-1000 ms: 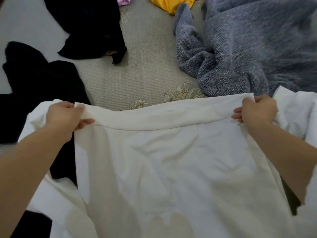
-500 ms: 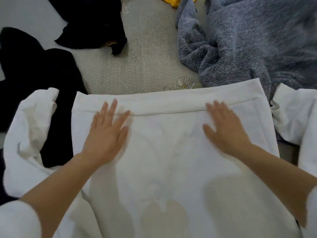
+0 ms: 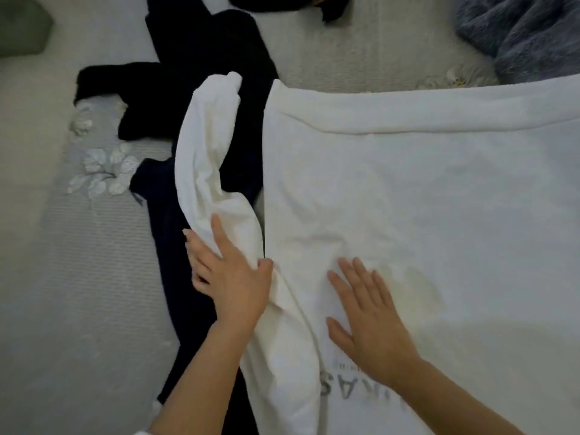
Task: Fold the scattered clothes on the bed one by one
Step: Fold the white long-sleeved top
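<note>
Both hands have left the hem band (image 3: 408,105) since 0.5 s ago and dropped to the near-left side of the white long-sleeved top (image 3: 423,189); view has swung left too.

- Top: flat on the bed (image 3: 78,309), hem away from the person, grey printed letters showing near the bottom edge. Its left sleeve (image 3: 207,146) trails away from the body, crumpled, across a black garment (image 3: 204,58).
- Left hand (image 3: 232,277): on the sleeve base beside the body's side edge. Fingers (image 3: 218,233) wide and fairly straight, 1 on top of the cloth, the others beside or under its edge. No firm grip that I can see.
- Right hand (image 3: 370,324): flat on the body just beside the left hand, fingers (image 3: 361,274) spread, holding nothing, pinning the cloth.
- Grey-blue knit sweater (image 3: 527,36) far right, not yet folded.

Step, my read: body is smoothed, sleeve fold is starting. Early in the task, other clothes are unfolded.

Next move likely needs the left hand to gather the sleeve and bring it across onto the body while the right keeps the panel from shifting. Watch that the black garment underneath does not get dragged along.
</note>
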A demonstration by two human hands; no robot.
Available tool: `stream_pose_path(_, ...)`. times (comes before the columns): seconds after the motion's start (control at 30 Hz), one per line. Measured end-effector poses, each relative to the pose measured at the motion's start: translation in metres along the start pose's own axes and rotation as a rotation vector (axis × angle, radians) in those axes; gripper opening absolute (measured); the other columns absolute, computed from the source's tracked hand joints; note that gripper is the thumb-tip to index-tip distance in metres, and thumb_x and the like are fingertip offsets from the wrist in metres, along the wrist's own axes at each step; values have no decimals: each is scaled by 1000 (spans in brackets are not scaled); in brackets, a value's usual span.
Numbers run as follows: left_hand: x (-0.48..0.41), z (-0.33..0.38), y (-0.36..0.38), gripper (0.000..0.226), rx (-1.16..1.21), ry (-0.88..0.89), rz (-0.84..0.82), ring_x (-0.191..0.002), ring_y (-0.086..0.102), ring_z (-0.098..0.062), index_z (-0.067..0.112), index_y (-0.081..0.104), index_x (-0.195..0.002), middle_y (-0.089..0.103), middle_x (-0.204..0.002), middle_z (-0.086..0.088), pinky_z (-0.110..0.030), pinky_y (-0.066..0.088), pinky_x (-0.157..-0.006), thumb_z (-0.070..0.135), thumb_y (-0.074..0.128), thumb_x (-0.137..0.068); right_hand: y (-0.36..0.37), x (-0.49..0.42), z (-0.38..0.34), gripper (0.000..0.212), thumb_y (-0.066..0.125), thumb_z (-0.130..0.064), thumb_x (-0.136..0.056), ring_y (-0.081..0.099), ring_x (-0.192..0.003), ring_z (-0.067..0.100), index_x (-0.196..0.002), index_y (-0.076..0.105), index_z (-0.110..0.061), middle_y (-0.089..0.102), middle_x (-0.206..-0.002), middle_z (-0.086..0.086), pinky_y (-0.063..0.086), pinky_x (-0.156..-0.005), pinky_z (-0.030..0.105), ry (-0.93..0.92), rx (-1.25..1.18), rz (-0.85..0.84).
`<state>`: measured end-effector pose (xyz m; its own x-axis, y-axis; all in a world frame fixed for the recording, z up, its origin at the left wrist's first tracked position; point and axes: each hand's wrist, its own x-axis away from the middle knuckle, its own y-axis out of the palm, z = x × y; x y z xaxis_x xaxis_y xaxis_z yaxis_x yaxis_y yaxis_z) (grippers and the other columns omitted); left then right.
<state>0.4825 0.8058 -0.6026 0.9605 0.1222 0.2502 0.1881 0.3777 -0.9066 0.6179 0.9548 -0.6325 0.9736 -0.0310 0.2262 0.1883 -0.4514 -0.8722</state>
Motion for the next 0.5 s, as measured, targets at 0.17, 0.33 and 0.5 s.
stream_pose_path(0.17,-1,-41,-36,59,716,-166,153,-92,54,-7,22,49,-133,59,-115,7,-30,46,-79,-2,50,-79,28,16,-21,80,42,-61,-90,-25,-144,15,-153,8,-25,-20,-155,-7,-17,-116,37,-14,-8,-166)
stream_pose_path(0.33,-3,-96,-77,28,1168,-433,334,-59,59,-12,16,63,-74,64,-62,6,-21,47,-50,-5,45,-71,27,27,-29,89,35,-70,-85,-41,-135,13,-152,-7,-29,-39,-146,-12,-26,-111,39,61,94,-241)
stream_pose_path(0.5,-8,-135,-78,33,1328,-737,-160,-109,62,-26,10,60,-122,64,-119,-12,-37,53,-89,21,45,-96,33,41,-79,78,34,-64,-86,8,-148,24,-151,25,-22,10,-159,0,5,-115,43,-148,102,-233)
